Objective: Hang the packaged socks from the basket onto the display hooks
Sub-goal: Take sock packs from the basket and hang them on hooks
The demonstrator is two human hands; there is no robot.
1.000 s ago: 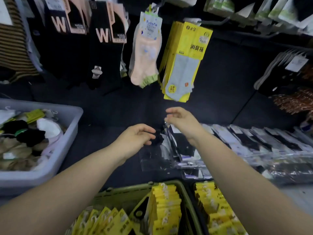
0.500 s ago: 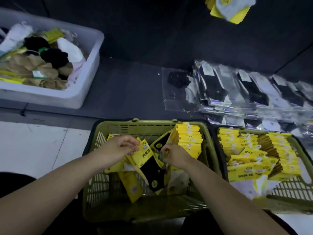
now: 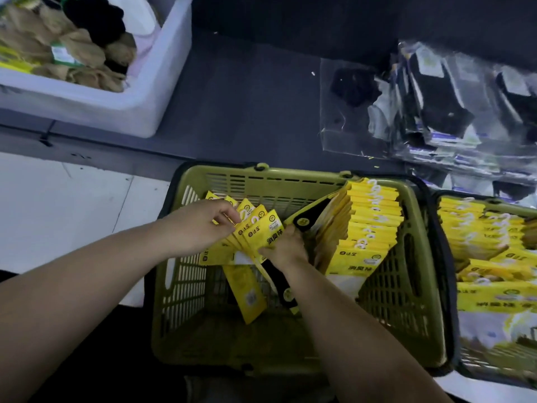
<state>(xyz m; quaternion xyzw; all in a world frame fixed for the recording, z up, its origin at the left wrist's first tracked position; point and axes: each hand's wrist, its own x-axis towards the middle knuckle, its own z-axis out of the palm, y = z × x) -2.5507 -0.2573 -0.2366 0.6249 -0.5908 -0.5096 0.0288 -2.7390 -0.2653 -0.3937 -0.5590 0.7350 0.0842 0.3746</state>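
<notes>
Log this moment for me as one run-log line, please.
phase: gathering packs | left hand: pinches fanned yellow sock packs | right hand: grips fan's lower edge | place: inside green basket

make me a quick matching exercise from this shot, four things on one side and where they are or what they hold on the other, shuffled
1 white bin
2 green basket
3 clear-bagged black socks
4 left hand

a grips a fan of yellow packs
b lie on the dark shelf, at right
c holds loose beige and black socks
d holds an upright row of yellow packs

Pairs: 1-c, 2-d, 3-b, 4-a
</notes>
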